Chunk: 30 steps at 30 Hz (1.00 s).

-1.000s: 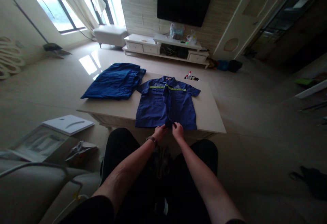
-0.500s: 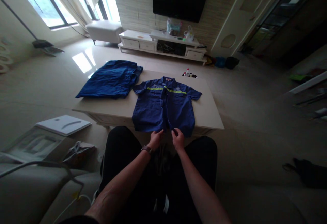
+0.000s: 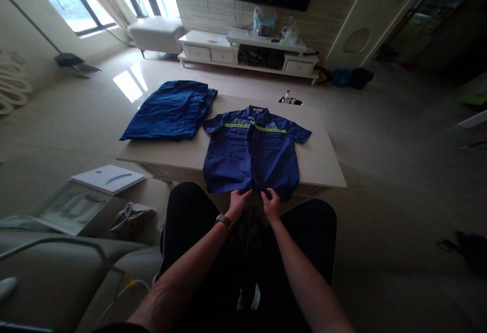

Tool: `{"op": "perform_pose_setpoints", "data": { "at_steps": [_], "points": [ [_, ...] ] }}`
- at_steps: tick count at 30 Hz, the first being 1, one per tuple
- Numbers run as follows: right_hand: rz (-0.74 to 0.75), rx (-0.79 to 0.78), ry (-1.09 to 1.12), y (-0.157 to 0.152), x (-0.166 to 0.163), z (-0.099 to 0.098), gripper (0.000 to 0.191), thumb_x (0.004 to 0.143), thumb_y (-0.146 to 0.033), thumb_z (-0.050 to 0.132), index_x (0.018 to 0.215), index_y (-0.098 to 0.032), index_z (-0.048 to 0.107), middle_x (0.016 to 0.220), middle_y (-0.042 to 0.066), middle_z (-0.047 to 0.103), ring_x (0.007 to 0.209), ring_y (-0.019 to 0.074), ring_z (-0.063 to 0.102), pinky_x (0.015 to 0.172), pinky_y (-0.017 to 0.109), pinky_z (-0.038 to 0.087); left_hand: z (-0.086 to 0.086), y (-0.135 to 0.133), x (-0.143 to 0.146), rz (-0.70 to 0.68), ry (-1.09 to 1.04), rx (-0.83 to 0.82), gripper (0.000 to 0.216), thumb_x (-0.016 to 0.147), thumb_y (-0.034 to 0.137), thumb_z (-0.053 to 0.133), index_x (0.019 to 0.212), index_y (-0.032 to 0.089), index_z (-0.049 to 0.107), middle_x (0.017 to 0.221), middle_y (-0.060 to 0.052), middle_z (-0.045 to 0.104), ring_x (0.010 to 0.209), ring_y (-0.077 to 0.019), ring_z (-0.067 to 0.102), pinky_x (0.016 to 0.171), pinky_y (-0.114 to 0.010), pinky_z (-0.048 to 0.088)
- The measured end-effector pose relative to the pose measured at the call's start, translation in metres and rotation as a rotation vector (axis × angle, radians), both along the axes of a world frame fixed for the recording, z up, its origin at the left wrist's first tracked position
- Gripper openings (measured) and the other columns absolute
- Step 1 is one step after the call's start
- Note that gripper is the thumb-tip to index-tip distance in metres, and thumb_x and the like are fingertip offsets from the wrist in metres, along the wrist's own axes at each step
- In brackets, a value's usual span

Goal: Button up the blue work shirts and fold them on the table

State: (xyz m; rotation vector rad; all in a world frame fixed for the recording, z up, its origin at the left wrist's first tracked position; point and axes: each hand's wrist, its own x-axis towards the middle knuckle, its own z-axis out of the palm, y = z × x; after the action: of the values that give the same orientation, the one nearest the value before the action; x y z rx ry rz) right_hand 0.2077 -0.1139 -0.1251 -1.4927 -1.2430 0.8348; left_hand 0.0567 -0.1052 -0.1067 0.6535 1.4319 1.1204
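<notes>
A dark blue short-sleeved work shirt [image 3: 232,155] lies face up on the coffee table [image 3: 323,160], its collar pointing away from me. Yellow-green stripes cross its chest, and its hem hangs over the table's near edge. My left hand [image 3: 238,204], with a watch on the wrist, pinches the hem beside the front opening. On the other side of that opening, my right hand [image 3: 271,204] grips the other front corner of the hem. To the left of the shirt, a pile of blue clothing [image 3: 167,112] rests on the table, touching or close to the left sleeve.
Bottles with red caps [image 3: 288,97] show behind the table's far edge. A white flat box [image 3: 108,178] and a crumpled bag [image 3: 131,217] are at the left, near the sofa [image 3: 49,277]. Beyond stands a low white TV cabinet [image 3: 209,54]. My knees are close under the table edge.
The view has shifted slightly, so the scene sits a little differently in the picture. Both hands stay on the shirt's hem, and the two front edges look nearly the same.
</notes>
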Motion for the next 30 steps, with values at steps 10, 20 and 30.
{"op": "perform_pose_setpoints", "data": {
  "at_steps": [10,20,30],
  "points": [
    [0.071,0.012,-0.061,-0.009,-0.006,0.009,0.025,0.085,-0.046,0.063,0.085,-0.021,0.067,0.075,0.002,0.069,0.071,0.0194,0.064,0.071,0.031,0.052,0.009,-0.013,-0.005,-0.105,0.186,0.145,0.028,0.068,0.036,0.081,0.058,0.011,0.072,0.056,0.0,0.06,0.057,-0.0111,0.047,0.057,-0.022,0.035],
    [0.112,0.108,-0.222,-0.013,-0.011,0.015,0.017,0.089,-0.036,0.056,0.087,-0.023,0.066,0.085,0.006,0.07,0.084,0.0228,0.066,0.081,0.035,0.052,0.019,-0.02,-0.006,-0.201,0.37,0.199,0.035,0.074,0.039,0.074,0.051,0.014,0.063,0.052,0.002,0.049,0.055,-0.0109,0.038,0.055,-0.024,0.031],
    [0.13,0.133,-0.204,-0.009,-0.005,0.016,0.02,0.091,-0.036,0.057,0.088,-0.022,0.07,0.087,0.008,0.073,0.084,0.023,0.068,0.081,0.035,0.053,0.022,-0.018,-0.009,-0.202,0.471,0.206,0.032,0.074,0.032,0.073,0.05,0.014,0.062,0.05,0.003,0.046,0.055,-0.0105,0.037,0.057,-0.025,0.028]
  ]
}}
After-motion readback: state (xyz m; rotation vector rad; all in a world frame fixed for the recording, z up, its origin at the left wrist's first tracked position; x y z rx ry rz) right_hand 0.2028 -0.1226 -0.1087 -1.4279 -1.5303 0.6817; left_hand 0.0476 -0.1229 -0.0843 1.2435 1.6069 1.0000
